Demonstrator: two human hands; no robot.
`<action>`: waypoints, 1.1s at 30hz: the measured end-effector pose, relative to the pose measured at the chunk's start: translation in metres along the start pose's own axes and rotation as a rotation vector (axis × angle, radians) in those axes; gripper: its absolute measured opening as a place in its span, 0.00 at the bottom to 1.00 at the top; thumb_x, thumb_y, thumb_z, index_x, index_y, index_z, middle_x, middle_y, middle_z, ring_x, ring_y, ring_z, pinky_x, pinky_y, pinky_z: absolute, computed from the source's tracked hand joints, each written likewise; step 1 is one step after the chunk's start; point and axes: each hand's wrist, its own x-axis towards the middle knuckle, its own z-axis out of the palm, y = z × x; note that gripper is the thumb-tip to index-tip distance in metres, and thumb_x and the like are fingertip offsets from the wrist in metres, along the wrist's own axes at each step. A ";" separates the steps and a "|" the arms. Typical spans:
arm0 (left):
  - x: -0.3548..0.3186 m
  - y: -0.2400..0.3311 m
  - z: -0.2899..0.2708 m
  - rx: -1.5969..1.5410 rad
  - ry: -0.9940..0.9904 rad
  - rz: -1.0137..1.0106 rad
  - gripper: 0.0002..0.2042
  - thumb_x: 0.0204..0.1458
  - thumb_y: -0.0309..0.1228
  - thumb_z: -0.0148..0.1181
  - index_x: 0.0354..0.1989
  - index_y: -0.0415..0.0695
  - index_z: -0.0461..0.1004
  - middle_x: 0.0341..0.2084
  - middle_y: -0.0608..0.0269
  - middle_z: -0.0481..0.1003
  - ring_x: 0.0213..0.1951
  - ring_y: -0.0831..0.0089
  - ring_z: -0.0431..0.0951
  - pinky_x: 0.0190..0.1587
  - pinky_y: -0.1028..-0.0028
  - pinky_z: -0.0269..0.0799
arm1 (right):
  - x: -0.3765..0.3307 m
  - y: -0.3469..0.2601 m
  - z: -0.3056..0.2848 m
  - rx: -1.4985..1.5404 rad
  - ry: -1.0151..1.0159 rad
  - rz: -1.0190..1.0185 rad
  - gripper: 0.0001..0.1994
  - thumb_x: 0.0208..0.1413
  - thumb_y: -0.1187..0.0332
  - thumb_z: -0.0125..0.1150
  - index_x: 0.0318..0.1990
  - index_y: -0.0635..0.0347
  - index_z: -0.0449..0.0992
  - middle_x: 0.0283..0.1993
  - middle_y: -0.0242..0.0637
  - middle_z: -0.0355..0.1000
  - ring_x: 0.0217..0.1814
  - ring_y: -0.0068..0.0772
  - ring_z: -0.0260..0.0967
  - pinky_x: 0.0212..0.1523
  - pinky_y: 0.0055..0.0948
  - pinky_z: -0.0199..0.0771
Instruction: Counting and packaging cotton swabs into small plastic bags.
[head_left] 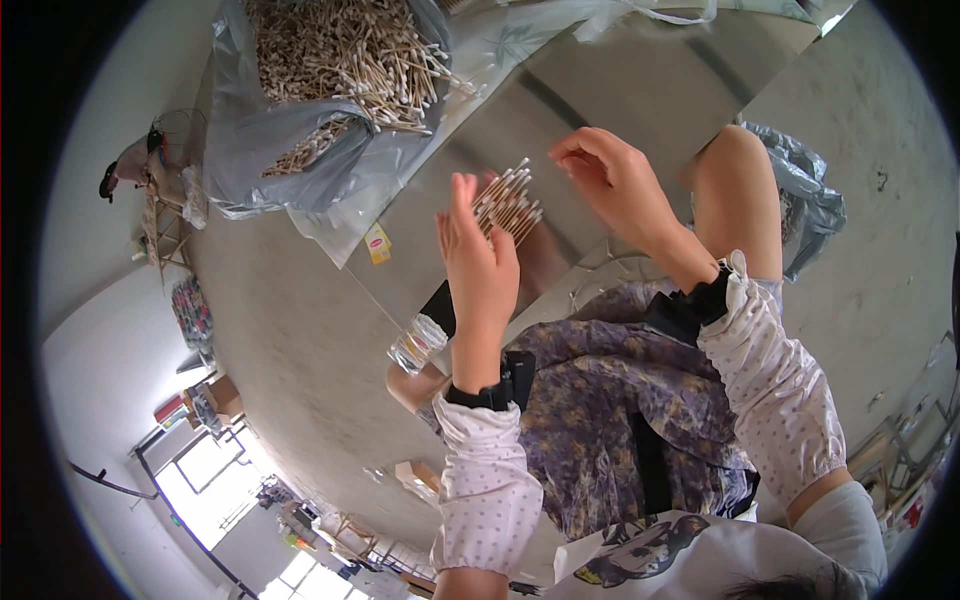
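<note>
On the shiny metal tabletop lies a small bundle of cotton swabs with wooden sticks and white tips. My left hand stands beside it, fingers stretched out and the palm side toward the sticks; it partly covers the bundle. Whether the palm presses on the swabs cannot be made out. To the right of the bundle, my right hand hovers with its fingers loosely bent and apart from the swabs. Nothing shows in its fingers, though the palm side is partly hidden.
A grey plastic bag heaped with loose cotton swabs is at the far left. A small yellow label lies near the table's left edge, with a clear plastic container closer to me. Another grey bag stands beyond my right knee.
</note>
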 end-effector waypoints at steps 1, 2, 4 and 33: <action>-0.006 -0.002 0.001 -0.094 0.121 -0.015 0.30 0.57 0.22 0.45 0.70 0.36 0.48 0.64 0.46 0.64 0.66 0.48 0.61 0.71 0.55 0.49 | 0.000 0.001 0.002 -0.011 -0.010 -0.002 0.07 0.59 0.76 0.55 0.42 0.60 0.77 0.40 0.41 0.76 0.39 0.38 0.76 0.39 0.33 0.75; -0.013 -0.004 -0.002 -0.180 0.248 -0.032 0.31 0.58 0.23 0.47 0.71 0.36 0.48 0.65 0.46 0.63 0.67 0.48 0.60 0.71 0.56 0.49 | 0.000 0.000 0.006 0.083 0.023 0.004 0.07 0.61 0.74 0.55 0.45 0.61 0.76 0.42 0.40 0.76 0.41 0.34 0.76 0.42 0.31 0.75; -0.025 -0.018 0.003 -0.311 0.360 -0.120 0.29 0.62 0.27 0.46 0.71 0.36 0.48 0.67 0.47 0.60 0.69 0.52 0.58 0.71 0.58 0.49 | 0.002 -0.001 0.016 0.170 0.043 0.005 0.08 0.64 0.72 0.55 0.48 0.62 0.76 0.44 0.39 0.76 0.44 0.30 0.75 0.45 0.28 0.74; 0.020 -0.044 0.016 -1.128 0.494 -0.158 0.31 0.69 0.47 0.38 0.70 0.35 0.50 0.67 0.47 0.61 0.68 0.60 0.60 0.69 0.63 0.53 | 0.040 -0.006 0.086 0.688 0.028 0.118 0.26 0.72 0.54 0.42 0.65 0.68 0.61 0.62 0.46 0.67 0.66 0.34 0.63 0.68 0.30 0.60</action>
